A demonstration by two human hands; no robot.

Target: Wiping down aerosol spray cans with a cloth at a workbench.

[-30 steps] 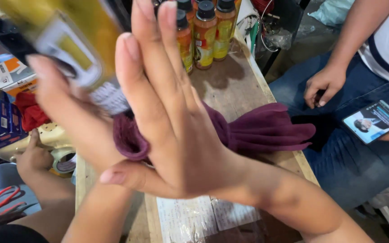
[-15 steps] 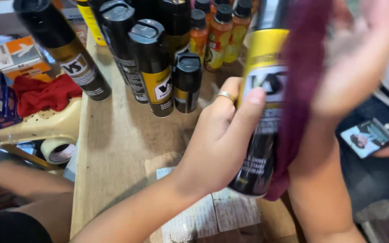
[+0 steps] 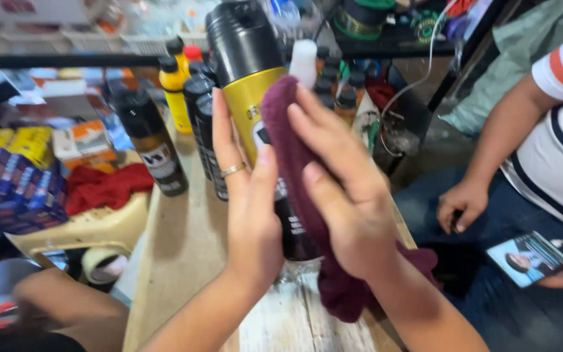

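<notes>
Black-and-yellow spray can (image 3: 250, 85), maroon cloth (image 3: 294, 163)

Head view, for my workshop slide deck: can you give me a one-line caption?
Left hand steadies a yellow-and-black spray can while the right hand presses a maroon cloth against it.

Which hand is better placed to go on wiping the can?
Right. The right hand already presses the maroon cloth against the tall yellow-and-black spray can, while the left hand grips the can's body to steady it.
</notes>
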